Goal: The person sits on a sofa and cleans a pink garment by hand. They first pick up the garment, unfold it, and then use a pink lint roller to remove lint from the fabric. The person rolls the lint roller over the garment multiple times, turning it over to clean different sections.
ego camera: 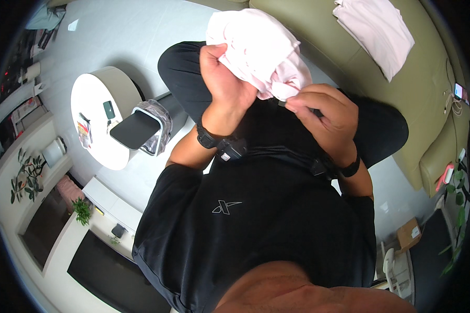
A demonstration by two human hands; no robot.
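A bunched piece of pale pink fabric (254, 43) is held up in front of me, above my lap. My left hand (229, 84) supports it from below, palm turned up, with the thumb over its near edge and the fingers hidden underneath. At the fabric's lower right corner, my right hand (329, 113) pinches a fold between thumb and forefinger. Another pale pink cloth (380, 35), laid flat in folds, rests on the olive-green sofa (427, 129) to the far right. Dark straps circle both wrists.
To my left stands a round white table (98, 152) bearing a phone (108, 110) and small items. Beside it is a lined bin with a dark lid (135, 131) raised. A lit phone (461, 92) and its cable lie at the sofa's right side. A cardboard box (409, 234) sits lower right.
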